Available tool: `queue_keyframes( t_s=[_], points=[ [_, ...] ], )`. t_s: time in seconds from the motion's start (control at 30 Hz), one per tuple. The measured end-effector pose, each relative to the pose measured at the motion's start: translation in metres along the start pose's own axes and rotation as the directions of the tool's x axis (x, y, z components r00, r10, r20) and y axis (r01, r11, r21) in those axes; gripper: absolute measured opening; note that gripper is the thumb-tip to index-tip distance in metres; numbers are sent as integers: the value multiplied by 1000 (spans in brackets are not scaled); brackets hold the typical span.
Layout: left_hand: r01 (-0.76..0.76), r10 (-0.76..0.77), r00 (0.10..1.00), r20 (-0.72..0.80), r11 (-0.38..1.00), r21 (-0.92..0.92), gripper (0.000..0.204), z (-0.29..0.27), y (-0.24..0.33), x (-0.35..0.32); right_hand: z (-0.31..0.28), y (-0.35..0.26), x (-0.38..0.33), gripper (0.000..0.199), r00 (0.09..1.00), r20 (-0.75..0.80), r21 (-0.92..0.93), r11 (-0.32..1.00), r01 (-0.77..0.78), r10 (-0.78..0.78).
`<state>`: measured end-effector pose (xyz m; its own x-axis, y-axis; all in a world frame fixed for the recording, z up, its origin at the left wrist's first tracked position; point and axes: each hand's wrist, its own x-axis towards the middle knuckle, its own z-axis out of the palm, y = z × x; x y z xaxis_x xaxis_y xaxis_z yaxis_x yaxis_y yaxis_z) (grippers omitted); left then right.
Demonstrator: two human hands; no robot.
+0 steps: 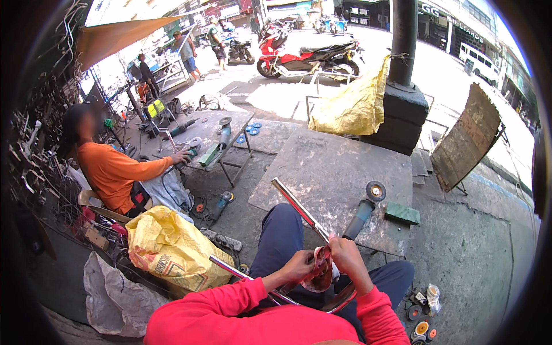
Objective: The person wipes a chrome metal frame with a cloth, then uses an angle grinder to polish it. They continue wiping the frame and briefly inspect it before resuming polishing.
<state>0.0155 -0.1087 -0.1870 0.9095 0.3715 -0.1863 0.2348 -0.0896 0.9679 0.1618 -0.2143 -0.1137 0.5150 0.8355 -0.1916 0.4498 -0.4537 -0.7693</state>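
Observation:
My left hand point(300, 264) and my right hand point(346, 253) both grip a red cloth or sheet point(319, 275) wrapped against a shiny bent metal tube point(299, 210). The tube runs from the metal work plate point(322, 167) down across my lap and curves back toward my left side point(230, 268). Red sleeves cover both my forearms. I sit with dark blue trousers, knees toward the plate. An angle grinder point(362, 210) lies on the plate just beyond my right hand, its disc facing up.
A green block point(402, 213) rests on the plate's right edge. A yellow sack point(169, 247) sits to my left. A person in an orange shirt point(115, 172) works at a small table point(221, 135). Loose grinding discs point(421, 319) lie at my right. A pole point(402, 40) and motorbikes point(310, 57) stand farther off.

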Motion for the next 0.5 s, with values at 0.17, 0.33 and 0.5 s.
queue_keyframes(
  t_s=[0.17, 0.33, 0.5],
  points=[
    [56, -56, 998, 2, 998, 31, 26, -4, 8, -9, 1, 3, 0, 59, 1000, -10, -17, 1000, 9, -9],
    [126, -89, 980, -177, 970, 207, 28, 1, 25, -13, 2, 0, 1, 59, 1000, -9, -66, 998, 24, -24],
    [10, 29, 946, -323, 993, 118, 18, 19, 37, 9, 0, -6, -4, 58, 999, -23, -63, 997, 36, -38]
  ],
)
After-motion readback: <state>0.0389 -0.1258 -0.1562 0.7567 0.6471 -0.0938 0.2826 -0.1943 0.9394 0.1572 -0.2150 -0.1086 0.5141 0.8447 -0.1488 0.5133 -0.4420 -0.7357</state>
